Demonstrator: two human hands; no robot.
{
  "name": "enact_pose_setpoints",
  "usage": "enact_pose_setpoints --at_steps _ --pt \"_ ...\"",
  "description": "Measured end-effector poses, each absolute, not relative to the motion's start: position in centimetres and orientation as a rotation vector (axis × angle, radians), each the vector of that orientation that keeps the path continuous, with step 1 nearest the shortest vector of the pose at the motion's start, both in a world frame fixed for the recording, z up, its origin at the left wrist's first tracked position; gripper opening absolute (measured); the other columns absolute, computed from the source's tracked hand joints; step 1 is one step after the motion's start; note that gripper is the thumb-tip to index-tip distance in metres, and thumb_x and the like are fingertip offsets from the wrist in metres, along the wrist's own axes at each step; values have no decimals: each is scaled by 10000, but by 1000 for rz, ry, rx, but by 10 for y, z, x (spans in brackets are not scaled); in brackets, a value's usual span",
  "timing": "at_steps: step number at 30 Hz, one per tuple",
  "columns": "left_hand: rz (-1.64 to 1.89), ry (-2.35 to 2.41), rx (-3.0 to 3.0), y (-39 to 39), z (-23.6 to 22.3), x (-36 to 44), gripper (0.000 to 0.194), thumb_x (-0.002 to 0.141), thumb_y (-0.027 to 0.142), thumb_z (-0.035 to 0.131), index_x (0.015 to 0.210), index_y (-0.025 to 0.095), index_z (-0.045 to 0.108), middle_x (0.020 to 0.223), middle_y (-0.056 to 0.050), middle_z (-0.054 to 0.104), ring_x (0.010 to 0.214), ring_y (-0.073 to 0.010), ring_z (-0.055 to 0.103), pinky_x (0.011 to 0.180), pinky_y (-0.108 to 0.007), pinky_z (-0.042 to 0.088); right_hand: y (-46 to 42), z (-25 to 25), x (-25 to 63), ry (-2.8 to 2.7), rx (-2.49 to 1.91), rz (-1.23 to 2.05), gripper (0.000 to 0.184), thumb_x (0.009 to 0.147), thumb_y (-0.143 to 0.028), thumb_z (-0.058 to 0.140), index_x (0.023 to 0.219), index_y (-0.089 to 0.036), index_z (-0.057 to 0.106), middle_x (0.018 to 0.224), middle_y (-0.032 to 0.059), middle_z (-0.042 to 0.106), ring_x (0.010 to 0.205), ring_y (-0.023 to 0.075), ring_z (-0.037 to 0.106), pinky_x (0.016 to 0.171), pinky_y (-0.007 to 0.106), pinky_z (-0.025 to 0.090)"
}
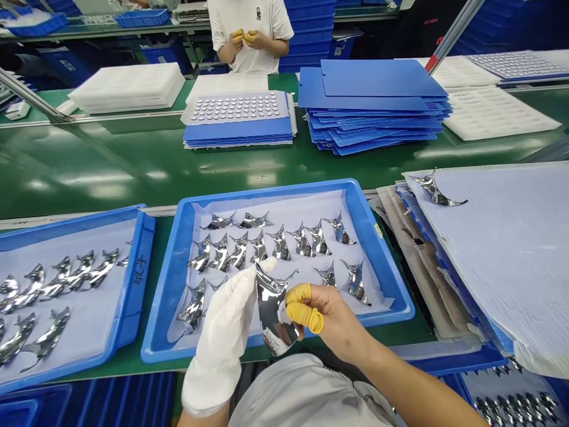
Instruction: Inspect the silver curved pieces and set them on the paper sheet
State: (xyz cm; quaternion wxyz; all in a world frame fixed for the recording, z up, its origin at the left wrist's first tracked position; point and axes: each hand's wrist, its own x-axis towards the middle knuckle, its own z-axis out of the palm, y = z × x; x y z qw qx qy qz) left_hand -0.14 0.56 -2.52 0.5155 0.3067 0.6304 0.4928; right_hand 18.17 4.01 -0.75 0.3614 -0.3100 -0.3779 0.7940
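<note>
Pale grey cloth of the worn garment is being shown nearest to the camera. Just beyond it, a mirror-bright, curved, metal-looking piece with pointed corners is being held, tilted, over the near side of a shallow blue plastic tray. By the left hand in a white cloth glove, the piece's left edge is being held with narrowed fingers. By the bare right hand, with yellow rubbery covers on the thumb and a finger, the right edge is being pinched. How firmly it is being pressed cannot be told.

Many similar shiny pieces are lying in the tray on a white sheet, and the tray is being carried by a green bench.

Since only the edges are being gripped, the smooth piece could be let slip and be dented against the tray's rim, or neighbouring pieces could be scratched. The glove's cloth could be caught by a sharp corner. If the polished face is being touched by uncovered skin, a fingerprint could be left.
</note>
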Motion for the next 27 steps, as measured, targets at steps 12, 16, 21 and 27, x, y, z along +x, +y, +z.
enact_pose_setpoints --at_steps 12,16,21,27 --pt "1244 1370 880 26 -9 12 303 801 418 726 1042 241 773 1184 -39 727 1202 -280 619 1041 -369 513 41 -11 178 -910 -844 2057 236 824 -334 717 705 -164 605 683 -42 526 532 59 497 510 195 435" --pt "1200 1245 679 30 -4 18 306 803 352 752 1090 244 758 1183 -46 729 1174 -258 636 994 -313 533 42 -15 177 -878 -842 2055 263 824 -338 722 679 -163 590 687 -42 518 530 62 504 515 206 437" --pt "1143 1149 568 28 -7 18 531 828 271 743 1340 277 604 1331 -31 647 1271 -241 556 1045 -303 483 43 -22 178 -834 -839 2043 285 818 -396 737 716 -159 614 607 -45 514 511 70 482 501 215 397" --pt "1062 1218 678 21 -20 9 468 903 436 603 1344 278 610 1393 -35 597 1348 -283 478 1090 -371 445 45 -24 176 -802 -868 2008 268 793 -374 758 714 -161 617 622 -47 512 505 69 482 498 222 386"
